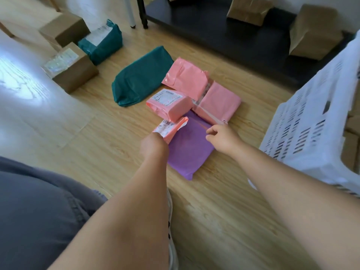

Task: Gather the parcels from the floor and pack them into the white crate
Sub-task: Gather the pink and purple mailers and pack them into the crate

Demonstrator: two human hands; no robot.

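My left hand (153, 146) is shut on a small pink parcel (171, 128) with a barcode label, held just above the floor. My right hand (222, 138) hovers over a flat purple parcel (190, 151), fingers curled and empty, beside the taped corner of a pink parcel (219, 103). A labelled pink parcel (168, 104) and another pink one (186, 76) lie behind. A long teal parcel (141, 76) lies to their left. The white crate (315, 117) stands at the right.
Two brown boxes (72, 69) (64, 29) and a teal labelled parcel (101, 42) sit at the far left. Brown boxes (313, 34) rest on a black low shelf (224, 30) at the back. My grey-trousered knee (39, 207) fills the lower left.
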